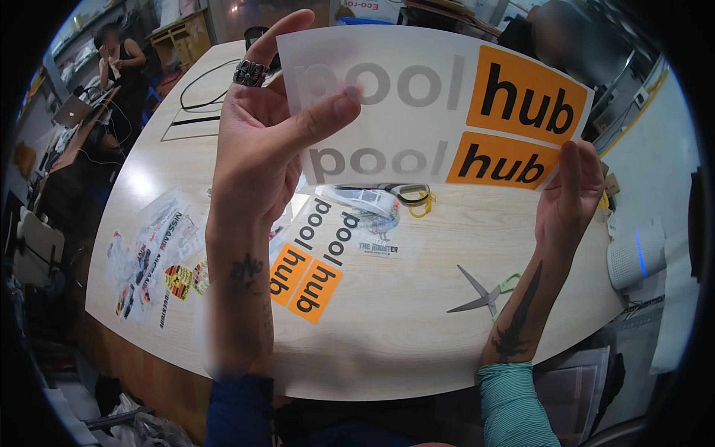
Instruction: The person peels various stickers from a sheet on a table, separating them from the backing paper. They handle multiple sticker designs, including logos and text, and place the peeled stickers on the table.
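Observation:
A white sticker sheet (pixel 387 123) with grey lettering and two orange panels is held up above the table between both hands. My left hand (pixel 275 127) grips its left end, thumb on the front and a patterned ring on one finger. At the lower right corner, my right hand (pixel 572 186) pinches the sheet with the thumb in front. Below lies a second sticker sheet (pixel 307 272) with matching orange panels, partly hidden by my left forearm. Open scissors (pixel 484 294) with green handles rest beside my right forearm.
Clear decal sheets (pixel 160 257) with coloured stickers are spread on the table's left. Dark-handled scissors (pixel 413 195) and a yellow string (pixel 422 206) lie beneath the raised sheet. A white device (pixel 635 253) with a blue light stands at right. A person (pixel 119 59) sits at the far left.

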Tool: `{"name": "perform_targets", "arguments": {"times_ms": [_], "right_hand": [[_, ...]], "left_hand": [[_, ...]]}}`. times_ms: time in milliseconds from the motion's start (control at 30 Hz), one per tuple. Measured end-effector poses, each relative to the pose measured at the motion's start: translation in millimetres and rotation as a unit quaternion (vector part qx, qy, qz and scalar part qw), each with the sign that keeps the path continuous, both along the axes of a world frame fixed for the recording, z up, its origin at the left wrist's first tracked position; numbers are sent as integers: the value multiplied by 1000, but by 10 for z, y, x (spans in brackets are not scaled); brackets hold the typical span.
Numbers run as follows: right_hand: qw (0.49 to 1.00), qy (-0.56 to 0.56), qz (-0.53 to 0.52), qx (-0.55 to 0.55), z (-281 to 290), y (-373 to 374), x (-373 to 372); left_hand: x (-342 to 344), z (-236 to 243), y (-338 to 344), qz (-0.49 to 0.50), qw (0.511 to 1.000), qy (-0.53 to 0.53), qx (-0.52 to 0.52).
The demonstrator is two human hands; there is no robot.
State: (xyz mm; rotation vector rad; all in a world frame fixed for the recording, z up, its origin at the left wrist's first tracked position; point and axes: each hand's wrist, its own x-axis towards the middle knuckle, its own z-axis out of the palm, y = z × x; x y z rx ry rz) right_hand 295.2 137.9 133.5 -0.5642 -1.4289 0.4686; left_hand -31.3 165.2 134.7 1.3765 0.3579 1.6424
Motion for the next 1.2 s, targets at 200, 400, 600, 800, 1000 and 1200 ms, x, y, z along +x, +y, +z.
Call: {"name": "perform_targets", "arguments": {"times_ms": [200,400,600,800,1000,1200], "right_hand": [[998,28,-52,23,-49,46,-15],[998,1,-68,13,-77,58,88],[1000,-15,-15,14,-70,75,121],[1000,2,-29,6,-47,60,49],[997,56,-61,1,-48,77,-63],[995,88,-46,-22,-121,112,99]], "left_hand": [[3,-28,56,87,996,34,6],[17,20,-31,149,984,91,-30],[7,-7,5,158,987,18,5],[43,16,-10,155,988,-4,5],[-131,-18,40,142,990,-25,-3],[-134,62,-49,149,983,-31,99]]}}
